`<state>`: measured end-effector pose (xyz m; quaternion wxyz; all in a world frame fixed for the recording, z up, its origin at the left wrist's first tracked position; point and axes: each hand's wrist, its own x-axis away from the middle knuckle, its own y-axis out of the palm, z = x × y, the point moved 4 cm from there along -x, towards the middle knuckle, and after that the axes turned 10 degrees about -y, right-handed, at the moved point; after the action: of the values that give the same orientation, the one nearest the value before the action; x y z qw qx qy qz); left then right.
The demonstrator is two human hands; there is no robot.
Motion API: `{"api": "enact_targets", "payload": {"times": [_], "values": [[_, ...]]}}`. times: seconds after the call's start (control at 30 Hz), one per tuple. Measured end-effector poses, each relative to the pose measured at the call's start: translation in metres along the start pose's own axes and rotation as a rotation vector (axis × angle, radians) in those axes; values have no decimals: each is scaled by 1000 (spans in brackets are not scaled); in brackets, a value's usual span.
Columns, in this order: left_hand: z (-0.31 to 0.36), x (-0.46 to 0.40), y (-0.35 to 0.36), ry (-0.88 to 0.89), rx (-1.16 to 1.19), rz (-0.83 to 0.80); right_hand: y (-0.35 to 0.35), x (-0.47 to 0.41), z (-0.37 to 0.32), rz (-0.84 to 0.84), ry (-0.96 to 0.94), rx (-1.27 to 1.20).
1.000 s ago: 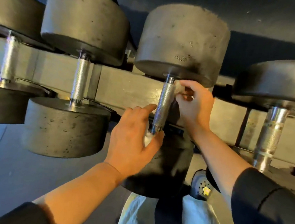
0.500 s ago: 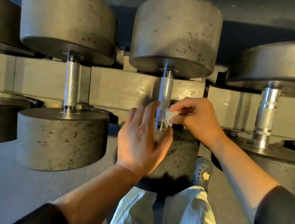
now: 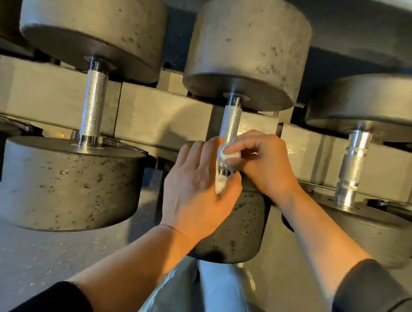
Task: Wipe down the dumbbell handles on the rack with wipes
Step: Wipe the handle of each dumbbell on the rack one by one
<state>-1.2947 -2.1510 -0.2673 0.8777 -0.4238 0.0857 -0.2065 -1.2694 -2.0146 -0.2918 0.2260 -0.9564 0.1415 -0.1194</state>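
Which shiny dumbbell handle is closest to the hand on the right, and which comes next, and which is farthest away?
From the right hand, in the head view:
1. Middle handle, touching it through the wipe.
2. Right-side smooth handle, off to its right.
3. Left-side knurled handle, farthest, beyond the left hand.

Dim indoor scene lit by warm light that falls on the back of the left hand (image 3: 196,193) and on the right hand (image 3: 263,162), tinting the skin orange. Bright glints run down the knurled handle (image 3: 230,125) just above the hands and the handle (image 3: 352,167) to their right. Deep shadow sits under the weight (image 3: 233,223) below the hands. Wide-angle bending curves the edges; the far right weights look softly smeared.
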Motion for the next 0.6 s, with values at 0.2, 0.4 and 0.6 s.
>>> {"api": "enact_targets", "payload": {"times": [0.2,0.4,0.6], "values": [[2,0,-1,-12,33,24,-9,-5,-12,198,-123,123],[5,0,0,-50,-26,10,-7,-32,-10,263,-393,420],[5,0,1,-65,-51,11,-6,-8,8,34,-425,324]]}}
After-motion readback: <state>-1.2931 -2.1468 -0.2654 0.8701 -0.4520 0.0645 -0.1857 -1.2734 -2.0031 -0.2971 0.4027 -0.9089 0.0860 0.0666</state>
